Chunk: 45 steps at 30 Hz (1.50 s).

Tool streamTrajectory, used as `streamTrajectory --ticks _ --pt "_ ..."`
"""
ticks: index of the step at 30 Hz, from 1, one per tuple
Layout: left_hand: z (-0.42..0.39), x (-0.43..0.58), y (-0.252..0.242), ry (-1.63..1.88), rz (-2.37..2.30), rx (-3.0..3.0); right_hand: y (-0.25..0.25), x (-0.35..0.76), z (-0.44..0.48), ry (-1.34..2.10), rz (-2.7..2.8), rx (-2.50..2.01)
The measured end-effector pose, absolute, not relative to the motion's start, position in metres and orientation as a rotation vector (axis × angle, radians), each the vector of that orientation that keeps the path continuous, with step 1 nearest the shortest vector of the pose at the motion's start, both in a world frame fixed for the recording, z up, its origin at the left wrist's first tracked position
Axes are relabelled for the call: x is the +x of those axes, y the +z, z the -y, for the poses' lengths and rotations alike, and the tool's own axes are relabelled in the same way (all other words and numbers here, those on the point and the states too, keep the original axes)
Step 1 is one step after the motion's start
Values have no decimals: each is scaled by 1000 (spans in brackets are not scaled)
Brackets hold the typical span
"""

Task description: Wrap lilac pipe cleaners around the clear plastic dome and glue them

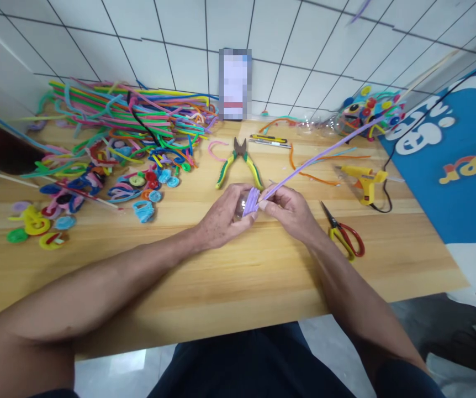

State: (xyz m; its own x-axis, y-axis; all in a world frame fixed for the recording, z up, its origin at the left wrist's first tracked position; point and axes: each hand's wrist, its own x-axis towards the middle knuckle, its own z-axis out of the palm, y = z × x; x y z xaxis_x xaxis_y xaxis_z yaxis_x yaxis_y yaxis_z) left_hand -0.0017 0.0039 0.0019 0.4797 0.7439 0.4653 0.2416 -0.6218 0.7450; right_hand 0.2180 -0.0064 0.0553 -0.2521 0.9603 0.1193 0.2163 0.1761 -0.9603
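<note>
My left hand [223, 216] is closed around a small wound bundle of purple pipe cleaner [251, 202], over the middle of the wooden table [229, 276]. My right hand [288, 210] pinches the same pipe cleaner just beside the bundle. Its long free end [324, 152] runs up and to the right toward the far edge. Both hands touch at the bundle. A clear round thing seems to sit under my left fingers, though it is mostly hidden.
Green-and-yellow pliers [240, 160] lie just beyond my hands. Red-handled scissors [345, 235] and a yellow glue gun [364, 179] lie to the right. A heap of coloured pipe cleaners [130, 119] and coiled shapes [35, 224] fill the left. A utility knife [269, 139] lies at the back.
</note>
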Motion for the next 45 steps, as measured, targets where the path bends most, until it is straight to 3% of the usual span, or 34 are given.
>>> streamTrajectory --ticks 45 --pt "-1 -2 5 1078 -807 2151 55 213 5 1230 1535 -1151"
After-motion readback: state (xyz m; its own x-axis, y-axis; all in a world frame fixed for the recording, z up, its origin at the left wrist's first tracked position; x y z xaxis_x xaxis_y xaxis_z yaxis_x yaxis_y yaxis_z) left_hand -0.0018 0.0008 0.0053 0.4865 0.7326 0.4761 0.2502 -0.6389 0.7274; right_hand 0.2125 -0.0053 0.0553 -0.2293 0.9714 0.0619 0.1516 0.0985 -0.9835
